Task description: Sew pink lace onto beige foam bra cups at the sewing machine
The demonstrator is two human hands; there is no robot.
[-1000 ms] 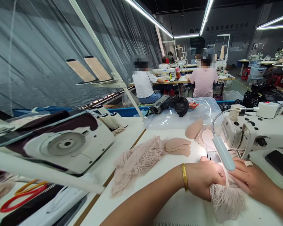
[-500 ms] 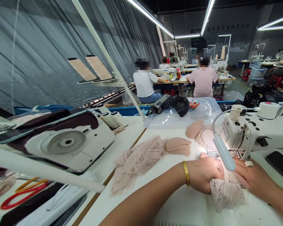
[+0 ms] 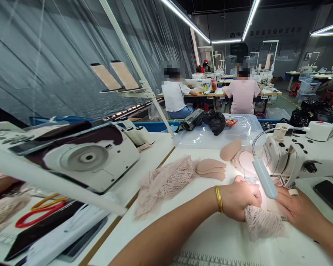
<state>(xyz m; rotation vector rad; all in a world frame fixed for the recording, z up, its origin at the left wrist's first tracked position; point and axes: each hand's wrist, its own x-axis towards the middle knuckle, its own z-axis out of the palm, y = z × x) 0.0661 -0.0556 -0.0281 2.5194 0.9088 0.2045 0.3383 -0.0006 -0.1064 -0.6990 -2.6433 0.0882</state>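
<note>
lace piece [image 3: 265, 223] just crept a bit closer to the sewing machine [image 3: 274, 155] beyond the right hand [image 3: 299, 207], so it's probably feeding along. left hand [image 3: 240, 199] pinches it, loose end between both hands; right looks flattened, fingers spread alongside.

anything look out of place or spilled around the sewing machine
Nothing looks spilled. Possibly out of place: the black plastic bag beyond the beige pieces, since it seems unrelated to the lace at the left hand.
</note>
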